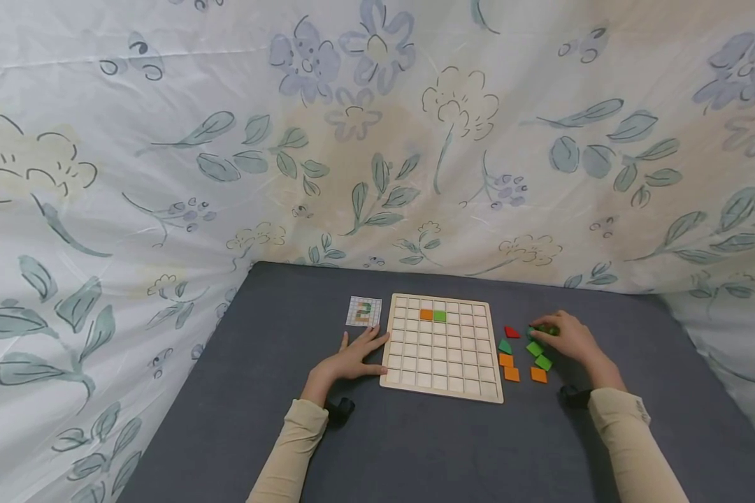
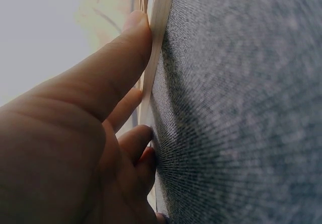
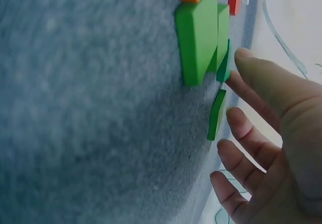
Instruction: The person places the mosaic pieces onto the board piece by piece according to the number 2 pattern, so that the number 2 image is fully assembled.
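My left hand (image 1: 354, 358) rests at the left edge of a pale wooden grid board (image 1: 440, 356), thumb and fingertips touching its side. In the left wrist view the thumb (image 2: 108, 68) lies extended along the board's rim (image 2: 160, 27). One orange tile (image 1: 426, 315) and one light green tile (image 1: 440, 316) sit side by side in the board's upper rows. Right of the board, my right hand (image 1: 566, 340) reaches over green tiles. Its fingers (image 3: 249, 128) are loosely bent beside a teal tile (image 3: 224, 63) and a green tile (image 3: 217, 116), with no tile visibly pinched.
A small printed pattern card (image 1: 363, 311) lies left of the board. Between board and right hand are a red tile (image 1: 512, 332), a teal tile (image 1: 505, 346) and several orange tiles (image 1: 512, 374). Floral cloth (image 1: 377, 175) hangs behind the dark table (image 1: 415, 447).
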Tool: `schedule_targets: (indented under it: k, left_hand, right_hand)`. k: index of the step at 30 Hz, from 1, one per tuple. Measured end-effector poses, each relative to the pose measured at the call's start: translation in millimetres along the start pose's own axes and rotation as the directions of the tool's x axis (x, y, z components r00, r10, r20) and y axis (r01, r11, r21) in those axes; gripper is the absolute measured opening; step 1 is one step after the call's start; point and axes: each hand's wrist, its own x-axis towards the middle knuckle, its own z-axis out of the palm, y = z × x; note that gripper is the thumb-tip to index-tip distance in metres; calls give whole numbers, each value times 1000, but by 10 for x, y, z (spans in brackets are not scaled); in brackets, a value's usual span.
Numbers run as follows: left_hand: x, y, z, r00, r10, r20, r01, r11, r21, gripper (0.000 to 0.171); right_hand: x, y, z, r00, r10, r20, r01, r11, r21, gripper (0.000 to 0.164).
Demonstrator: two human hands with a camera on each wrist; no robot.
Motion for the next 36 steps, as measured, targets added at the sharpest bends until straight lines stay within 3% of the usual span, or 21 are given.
schedule_targets:
  k: [12,24,36]
  left_hand:
    - [-11,2,0,1000,1,4,-1,1000,-3,74]
    - [8,8,8,1000,-4,0,4,1000,5,74]
    - [9,4,13,1000,-7,0,7,1000,10,73]
  right_hand:
    - [-20,84,-11,1000,-15,26,15,1000,3,31]
    - [-1,63,42,997,22,-74,-23,1000,-15,29]
    - [41,28,32,996,41,-73,-47,995,-91,35]
